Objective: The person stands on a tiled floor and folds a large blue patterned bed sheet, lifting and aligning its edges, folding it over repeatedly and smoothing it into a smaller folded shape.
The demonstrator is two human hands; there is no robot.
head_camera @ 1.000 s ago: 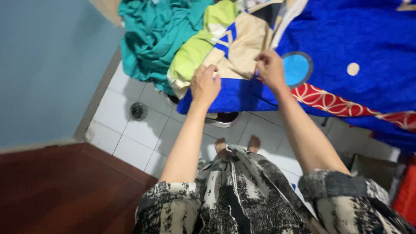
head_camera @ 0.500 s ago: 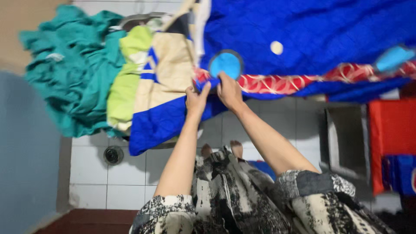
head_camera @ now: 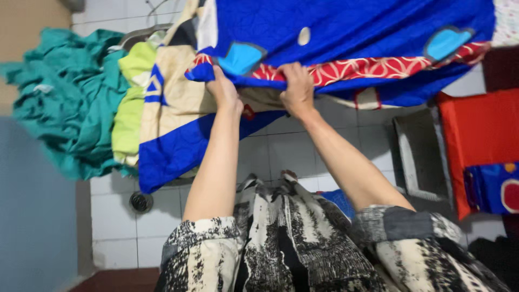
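Note:
A big blue quilt (head_camera: 351, 27) with a red patterned border and light blue patches spreads across the top of the view. My left hand (head_camera: 224, 89) grips its lower edge near a light blue patch. My right hand (head_camera: 296, 89) grips the same red-bordered edge a little to the right. Both arms reach up and forward, lifting the edge. Under it lies a cream and blue cloth (head_camera: 178, 108).
Teal cloth (head_camera: 59, 103) and a lime green cloth (head_camera: 130, 108) are heaped at the left over a metal basin rim (head_camera: 143, 33). A floor drain (head_camera: 140, 201) sits in the white tiles. A grey basket (head_camera: 419, 157) and red cloth (head_camera: 481, 140) are at the right.
My hands moved up and apart along the quilt's red border, raising its edge. The view shifted so the pile sits further left and the basket and red cloth show more.

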